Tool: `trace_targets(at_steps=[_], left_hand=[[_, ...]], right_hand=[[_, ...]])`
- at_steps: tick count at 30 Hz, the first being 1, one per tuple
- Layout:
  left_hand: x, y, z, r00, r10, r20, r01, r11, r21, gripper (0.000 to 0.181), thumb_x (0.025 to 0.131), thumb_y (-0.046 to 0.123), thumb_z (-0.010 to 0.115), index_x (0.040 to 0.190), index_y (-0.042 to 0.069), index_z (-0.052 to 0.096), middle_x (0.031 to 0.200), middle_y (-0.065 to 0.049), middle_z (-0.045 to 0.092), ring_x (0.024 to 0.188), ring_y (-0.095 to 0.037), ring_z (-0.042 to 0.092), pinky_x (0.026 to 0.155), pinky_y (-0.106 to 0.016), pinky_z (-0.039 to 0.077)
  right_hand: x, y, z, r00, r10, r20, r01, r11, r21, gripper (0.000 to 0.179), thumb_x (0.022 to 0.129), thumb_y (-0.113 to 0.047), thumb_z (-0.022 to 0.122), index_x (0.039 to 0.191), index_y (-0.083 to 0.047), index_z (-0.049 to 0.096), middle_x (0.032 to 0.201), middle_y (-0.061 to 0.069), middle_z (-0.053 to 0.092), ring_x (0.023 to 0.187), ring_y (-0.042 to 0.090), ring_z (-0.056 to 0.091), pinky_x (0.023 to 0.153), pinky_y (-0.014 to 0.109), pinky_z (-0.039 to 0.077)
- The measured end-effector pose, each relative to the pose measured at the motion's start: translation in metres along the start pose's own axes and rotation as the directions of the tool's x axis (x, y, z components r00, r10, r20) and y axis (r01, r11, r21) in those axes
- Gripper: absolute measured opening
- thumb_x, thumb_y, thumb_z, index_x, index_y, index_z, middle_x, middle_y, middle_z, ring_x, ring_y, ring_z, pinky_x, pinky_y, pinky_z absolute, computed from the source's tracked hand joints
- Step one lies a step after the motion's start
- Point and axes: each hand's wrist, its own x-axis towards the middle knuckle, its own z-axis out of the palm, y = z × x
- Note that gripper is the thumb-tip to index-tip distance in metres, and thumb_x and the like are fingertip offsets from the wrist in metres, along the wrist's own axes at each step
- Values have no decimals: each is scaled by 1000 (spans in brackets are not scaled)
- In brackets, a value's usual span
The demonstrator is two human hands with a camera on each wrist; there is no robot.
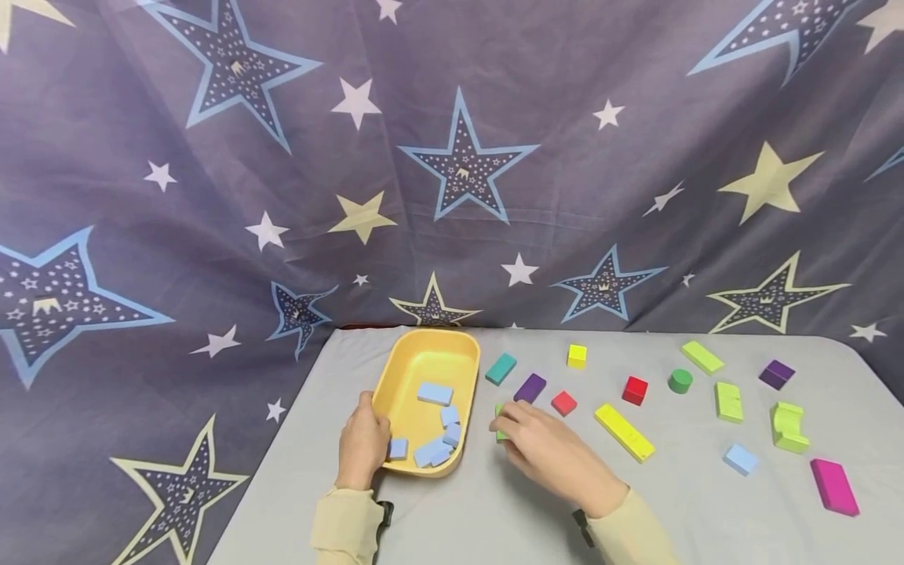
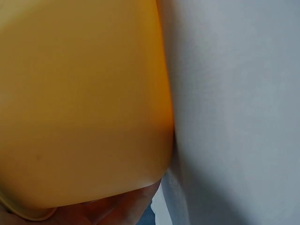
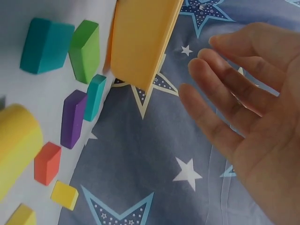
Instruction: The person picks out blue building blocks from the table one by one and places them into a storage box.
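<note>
My left hand [image 1: 362,443] grips the left side of a yellow-orange plastic tray [image 1: 427,343], near its front corner. Several light blue blocks [image 1: 435,393] lie inside. In the left wrist view the tray's outer wall [image 2: 89,103] fills much of the frame, with fingers [image 2: 126,206] along its lower edge. My right hand [image 1: 551,451] hovers just right of the tray, its fingers overlapping a green block [image 1: 500,431] in the head view. The right wrist view shows this hand [image 3: 248,98] holding nothing, fingers loosely bent, apart from the green block [image 3: 85,52] and a teal block [image 3: 49,45].
Right of the tray lie a teal block [image 1: 501,369], a purple block [image 1: 530,388], a red block [image 1: 563,403] and a long yellow block [image 1: 625,431]. Farther right are a green cylinder [image 1: 680,381], lime pieces [image 1: 729,402], a light blue block [image 1: 740,459] and a magenta block [image 1: 834,486]. A star-patterned cloth [image 1: 565,196] hangs behind.
</note>
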Motion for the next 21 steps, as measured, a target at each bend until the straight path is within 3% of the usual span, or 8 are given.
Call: trace_targets(at_steps=[12,21], left_hand=[[-2,2,-1,1000,0,-2,0,1000,-1,39,95,5,51,134,-1,47,113,-28,65,93,-43,67,78,-55,51],[-2,1,0,1000,1,-5,-1,1000,10,40,95,6,51,134,-1,47,113,-29,65,93,-44,67,79,-56,51]], right_hand=[[-14,11,-12,999,46,20,-45,998,-40,24,81,-9,80,103,-12,71,99,-2,62,88,11,57,82,28,55],[-27,19,-18,997,76,-24,-77,996,-45,33,80,-8,80,111,-8,69,106,3,66,97,16,65,86,33,56]])
